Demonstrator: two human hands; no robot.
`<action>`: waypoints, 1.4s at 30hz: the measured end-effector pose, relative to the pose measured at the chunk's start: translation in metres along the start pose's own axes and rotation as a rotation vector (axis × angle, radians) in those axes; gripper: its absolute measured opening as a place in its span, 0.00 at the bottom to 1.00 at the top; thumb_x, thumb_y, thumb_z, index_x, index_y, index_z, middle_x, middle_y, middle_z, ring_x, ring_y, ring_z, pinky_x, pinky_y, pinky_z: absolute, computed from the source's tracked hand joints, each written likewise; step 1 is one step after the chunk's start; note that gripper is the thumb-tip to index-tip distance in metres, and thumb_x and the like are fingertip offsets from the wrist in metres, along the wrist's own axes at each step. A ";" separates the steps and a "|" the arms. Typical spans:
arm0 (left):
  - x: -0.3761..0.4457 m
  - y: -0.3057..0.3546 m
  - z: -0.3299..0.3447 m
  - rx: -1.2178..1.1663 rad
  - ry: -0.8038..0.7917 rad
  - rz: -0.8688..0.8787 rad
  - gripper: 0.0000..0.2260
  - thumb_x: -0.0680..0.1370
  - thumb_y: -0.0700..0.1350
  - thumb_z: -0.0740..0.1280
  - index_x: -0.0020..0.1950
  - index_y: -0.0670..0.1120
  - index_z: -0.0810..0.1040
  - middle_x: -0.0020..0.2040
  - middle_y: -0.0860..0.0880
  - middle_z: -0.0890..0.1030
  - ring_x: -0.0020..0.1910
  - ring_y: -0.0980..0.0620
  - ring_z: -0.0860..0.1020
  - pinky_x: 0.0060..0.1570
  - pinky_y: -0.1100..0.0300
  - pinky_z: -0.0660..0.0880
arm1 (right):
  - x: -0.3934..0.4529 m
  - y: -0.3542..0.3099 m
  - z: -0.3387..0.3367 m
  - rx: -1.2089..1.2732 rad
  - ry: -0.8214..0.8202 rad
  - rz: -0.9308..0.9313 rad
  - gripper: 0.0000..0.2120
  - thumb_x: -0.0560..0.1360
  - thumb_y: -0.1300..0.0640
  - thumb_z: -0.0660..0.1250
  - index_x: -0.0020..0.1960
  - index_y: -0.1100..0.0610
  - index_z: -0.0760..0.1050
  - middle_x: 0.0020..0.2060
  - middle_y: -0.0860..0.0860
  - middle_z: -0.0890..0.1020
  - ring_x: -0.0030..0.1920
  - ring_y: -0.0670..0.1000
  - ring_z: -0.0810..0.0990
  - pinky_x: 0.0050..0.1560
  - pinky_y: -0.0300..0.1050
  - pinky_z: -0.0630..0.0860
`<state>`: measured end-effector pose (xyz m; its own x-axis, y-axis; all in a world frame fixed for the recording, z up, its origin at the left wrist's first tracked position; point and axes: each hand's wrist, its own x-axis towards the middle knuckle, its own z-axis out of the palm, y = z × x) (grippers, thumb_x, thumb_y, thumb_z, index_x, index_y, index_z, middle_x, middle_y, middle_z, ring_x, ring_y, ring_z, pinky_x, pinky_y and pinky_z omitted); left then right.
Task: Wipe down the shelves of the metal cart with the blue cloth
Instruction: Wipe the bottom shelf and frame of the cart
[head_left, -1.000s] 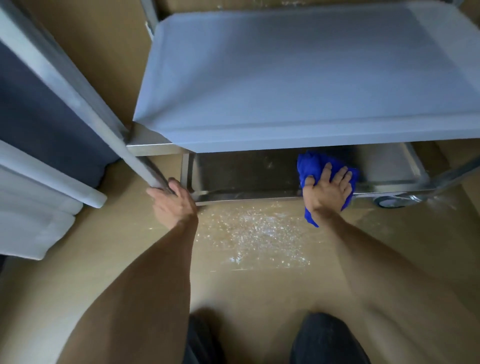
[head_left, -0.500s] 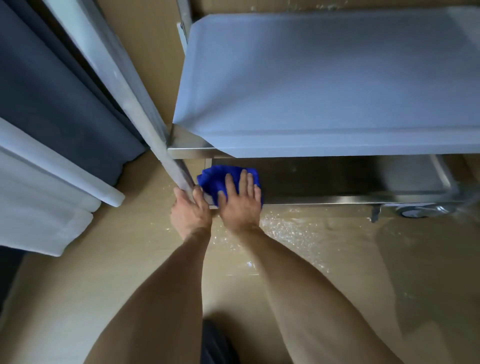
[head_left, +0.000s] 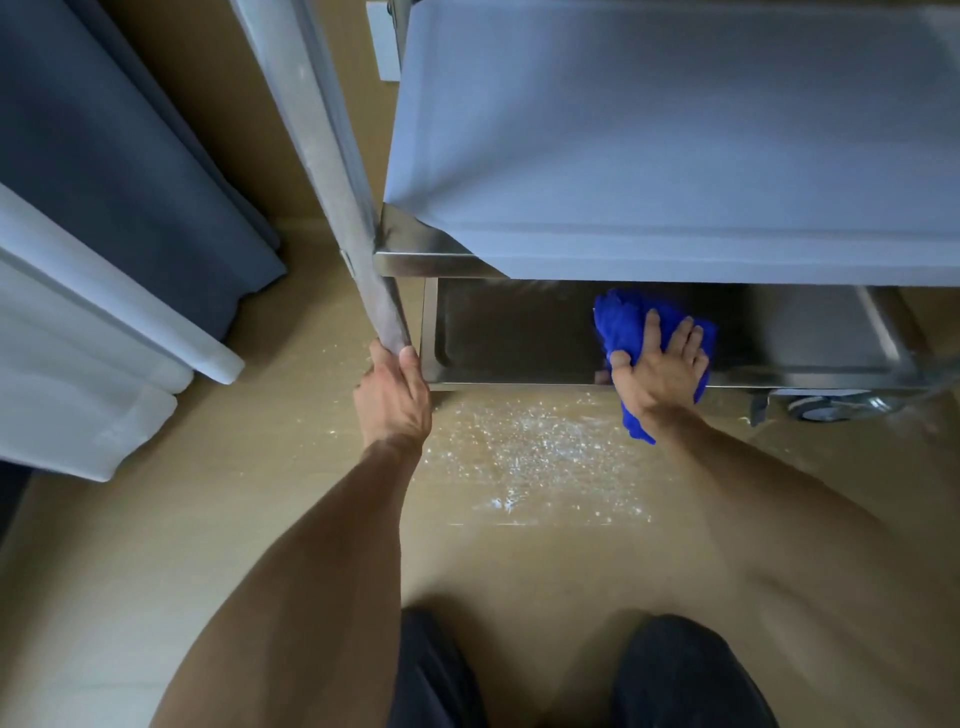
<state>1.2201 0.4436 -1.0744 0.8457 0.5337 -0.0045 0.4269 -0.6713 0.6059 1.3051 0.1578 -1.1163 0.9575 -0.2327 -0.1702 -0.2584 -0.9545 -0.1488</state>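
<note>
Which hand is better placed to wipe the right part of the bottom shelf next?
Probably the right hand: it already presses the blue cloth flat on the bottom shelf, with the unwiped right part beside it. The left hand grips the cart post.

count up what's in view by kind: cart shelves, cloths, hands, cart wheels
cart shelves: 2, the upper shelf and the bottom shelf
cloths: 1, the blue cloth
hands: 2, the left hand and the right hand
cart wheels: 1, the wheel
total: 6
</note>
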 end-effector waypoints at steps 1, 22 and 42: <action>0.001 0.000 -0.002 0.018 -0.008 0.010 0.16 0.84 0.52 0.49 0.57 0.41 0.67 0.39 0.43 0.75 0.32 0.48 0.71 0.38 0.57 0.65 | -0.001 -0.011 0.001 -0.038 -0.014 -0.068 0.41 0.71 0.39 0.47 0.81 0.54 0.49 0.78 0.67 0.50 0.78 0.66 0.47 0.76 0.61 0.48; -0.012 0.038 0.018 -0.035 0.075 -0.405 0.16 0.83 0.56 0.46 0.58 0.46 0.62 0.52 0.39 0.80 0.49 0.38 0.79 0.50 0.46 0.75 | -0.050 -0.047 0.013 -0.024 -0.037 -0.252 0.34 0.80 0.34 0.47 0.81 0.47 0.46 0.80 0.59 0.48 0.80 0.59 0.45 0.78 0.56 0.46; 0.009 -0.008 0.032 0.066 0.194 -0.037 0.13 0.82 0.52 0.49 0.51 0.43 0.64 0.41 0.39 0.78 0.37 0.37 0.75 0.35 0.53 0.65 | 0.002 -0.181 0.024 -0.155 -0.032 -0.560 0.29 0.78 0.40 0.51 0.74 0.53 0.65 0.66 0.65 0.73 0.68 0.65 0.68 0.72 0.62 0.57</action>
<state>1.2341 0.4374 -1.1044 0.7542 0.6433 0.1313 0.4820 -0.6783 0.5547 1.3511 0.3343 -1.1133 0.9378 0.3193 -0.1363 0.3106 -0.9471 -0.0812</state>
